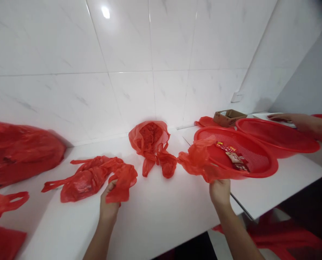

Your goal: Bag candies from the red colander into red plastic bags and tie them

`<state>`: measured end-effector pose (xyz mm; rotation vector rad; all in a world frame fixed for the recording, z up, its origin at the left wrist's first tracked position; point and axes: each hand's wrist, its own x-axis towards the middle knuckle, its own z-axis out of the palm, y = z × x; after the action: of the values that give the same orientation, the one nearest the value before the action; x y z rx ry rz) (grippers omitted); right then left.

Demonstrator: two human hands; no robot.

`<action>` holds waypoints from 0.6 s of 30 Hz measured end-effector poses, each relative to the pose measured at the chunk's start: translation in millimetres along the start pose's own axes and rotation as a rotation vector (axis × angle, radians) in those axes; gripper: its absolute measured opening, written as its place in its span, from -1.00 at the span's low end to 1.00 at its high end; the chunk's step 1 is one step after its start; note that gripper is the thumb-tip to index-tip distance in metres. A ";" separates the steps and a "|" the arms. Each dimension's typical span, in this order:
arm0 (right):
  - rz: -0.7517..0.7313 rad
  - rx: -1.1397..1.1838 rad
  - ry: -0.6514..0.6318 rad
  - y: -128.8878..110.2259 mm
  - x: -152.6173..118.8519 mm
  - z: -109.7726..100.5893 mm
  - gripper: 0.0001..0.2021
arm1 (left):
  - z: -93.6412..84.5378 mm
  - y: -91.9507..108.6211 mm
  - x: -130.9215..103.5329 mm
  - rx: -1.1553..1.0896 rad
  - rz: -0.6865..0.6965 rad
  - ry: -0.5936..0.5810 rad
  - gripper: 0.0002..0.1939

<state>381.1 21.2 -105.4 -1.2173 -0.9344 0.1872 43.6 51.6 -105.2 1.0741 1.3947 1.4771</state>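
Observation:
My left hand (pixel 109 196) is closed on a crumpled red plastic bag (pixel 123 182), beside a filled red bag (pixel 82 182) lying on the white table. My right hand (pixel 220 191) grips another thin red bag (pixel 200 159), which spreads up and leftward over the near left rim of a red basket (pixel 271 164). Several small snack packets (pixel 233 157) lie in that basket. Between my hands, farther back, an open red bag (pixel 150 139) holding crumpled red plastic sits against the wall. Fingers of my right hand are partly hidden by the bag.
A second red basket (pixel 277 135) stands behind at the right, with another person's hand and forearm (pixel 307 124) beyond it. A cardboard box (pixel 229 117) is near the wall. Large red bags (pixel 22 153) lie at the left. A gap (pixel 242 206) splits the tables.

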 end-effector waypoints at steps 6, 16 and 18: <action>0.024 0.061 0.058 4.7 -11.6 9.7 -0.77 | 28.6 -3.1 -19.5 0.459 0.348 -0.324 -0.80; 0.291 0.006 0.188 48.4 -44.6 -13.4 -0.83 | 150.4 -36.8 11.2 0.889 0.656 -0.526 -0.36; 0.312 0.012 0.178 51.6 -41.8 -11.9 -0.78 | 166.3 -40.8 20.8 0.924 0.674 -0.553 -0.32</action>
<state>380.8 7.8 -171.6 -1.3412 -0.5849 0.3260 196.3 123.4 -141.1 2.4944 1.3530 0.7422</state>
